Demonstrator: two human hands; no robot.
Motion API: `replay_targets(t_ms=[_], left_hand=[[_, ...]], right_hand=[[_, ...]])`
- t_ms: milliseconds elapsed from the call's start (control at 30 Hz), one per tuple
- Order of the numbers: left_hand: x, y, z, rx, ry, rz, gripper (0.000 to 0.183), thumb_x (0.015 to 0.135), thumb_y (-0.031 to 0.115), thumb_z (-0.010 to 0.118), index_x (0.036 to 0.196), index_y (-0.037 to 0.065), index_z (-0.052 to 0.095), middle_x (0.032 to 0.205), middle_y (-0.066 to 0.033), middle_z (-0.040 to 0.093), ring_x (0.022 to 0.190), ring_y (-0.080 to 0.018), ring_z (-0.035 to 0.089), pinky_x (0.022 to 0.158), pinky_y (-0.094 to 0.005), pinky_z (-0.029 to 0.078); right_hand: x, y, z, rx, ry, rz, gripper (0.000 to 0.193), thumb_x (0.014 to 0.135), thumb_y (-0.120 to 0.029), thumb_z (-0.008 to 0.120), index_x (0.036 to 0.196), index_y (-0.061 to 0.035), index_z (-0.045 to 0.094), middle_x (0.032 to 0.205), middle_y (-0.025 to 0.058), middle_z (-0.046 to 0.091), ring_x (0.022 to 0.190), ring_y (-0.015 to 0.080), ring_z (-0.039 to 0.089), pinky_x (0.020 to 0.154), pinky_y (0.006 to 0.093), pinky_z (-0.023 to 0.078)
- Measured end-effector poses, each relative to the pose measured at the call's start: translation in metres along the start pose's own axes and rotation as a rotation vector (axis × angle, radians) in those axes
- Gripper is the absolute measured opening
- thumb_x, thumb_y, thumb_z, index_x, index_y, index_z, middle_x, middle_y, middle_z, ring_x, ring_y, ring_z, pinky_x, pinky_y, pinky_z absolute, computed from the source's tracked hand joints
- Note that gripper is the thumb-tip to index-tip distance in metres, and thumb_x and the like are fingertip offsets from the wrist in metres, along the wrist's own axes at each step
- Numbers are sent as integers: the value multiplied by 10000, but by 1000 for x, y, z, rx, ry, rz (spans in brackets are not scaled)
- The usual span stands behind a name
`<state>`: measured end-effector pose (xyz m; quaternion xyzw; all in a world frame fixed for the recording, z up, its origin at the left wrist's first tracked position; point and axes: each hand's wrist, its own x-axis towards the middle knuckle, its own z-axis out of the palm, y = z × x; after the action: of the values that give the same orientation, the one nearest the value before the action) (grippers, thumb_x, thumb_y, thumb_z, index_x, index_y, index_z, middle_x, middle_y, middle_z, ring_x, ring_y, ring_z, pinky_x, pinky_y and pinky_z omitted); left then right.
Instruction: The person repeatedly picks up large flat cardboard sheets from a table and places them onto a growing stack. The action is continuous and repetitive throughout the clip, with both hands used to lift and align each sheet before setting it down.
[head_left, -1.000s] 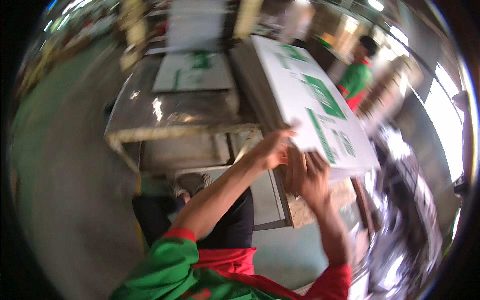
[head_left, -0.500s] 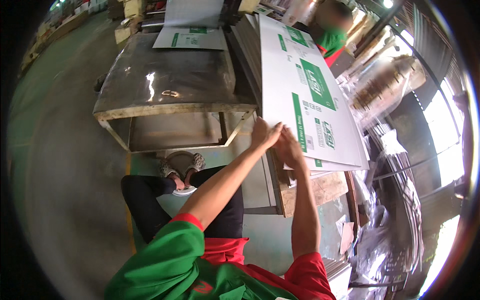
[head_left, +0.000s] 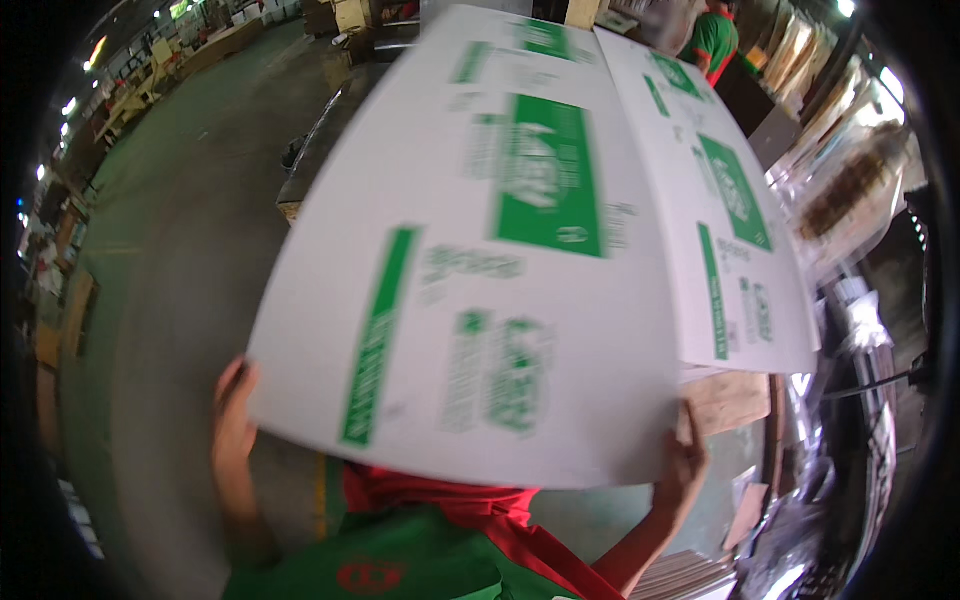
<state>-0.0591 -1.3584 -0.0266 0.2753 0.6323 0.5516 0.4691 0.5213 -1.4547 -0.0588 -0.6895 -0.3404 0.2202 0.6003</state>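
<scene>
A large white cardboard sheet with green printed blocks stretches out before me, blurred a little by motion. My left hand grips its near left corner, and my right hand holds the near right corner. Both hands have their fingers closed on the edges, partly hidden by the sheet. To the right, a stack of matching white sheets lies partly covered by the one I hold. Beneath the held sheet, most of the metal-topped table is out of sight.
A wooden support stands under the stack. Flat cardboard pieces lie low at my right. Another person in green and red is at the far right. Plastic-wrapped goods line the right side; concrete floor extends at left.
My hands, earlier together at the near edge of the stack, are now wide apart, holding a sheet. That sheet has come leftward off the stack, over the table and my legs.
</scene>
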Motion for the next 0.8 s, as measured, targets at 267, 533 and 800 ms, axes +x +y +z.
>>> replay_targets(t_ms=[267,533,800], left_hand=[[-62,-88,-59,481,68,-160,520,981,273,627,1377,-35,487,1312,-145,584,1168,-216,566,1012,-381,444],[251,-116,93,282,155,-124,457,979,261,651,1297,-58,568,1215,-115,637,1072,-180,586,924,-324,459],[304,-157,108,284,60,-109,405,1019,271,581,1234,-72,600,1143,-115,657,992,-179,614,852,-318,486]], right_hand=[[-48,45,71,-116,-269,592,466,965,-118,544,1428,-71,540,753,-41,442,644,60,371,560,245,408],[169,129,251,111,-208,280,410,987,-127,545,1370,16,567,1361,191,596,1253,241,553,1077,324,386],[206,180,297,141,-207,267,402,964,-97,552,1347,20,584,1334,174,604,1202,235,581,1039,359,436]])
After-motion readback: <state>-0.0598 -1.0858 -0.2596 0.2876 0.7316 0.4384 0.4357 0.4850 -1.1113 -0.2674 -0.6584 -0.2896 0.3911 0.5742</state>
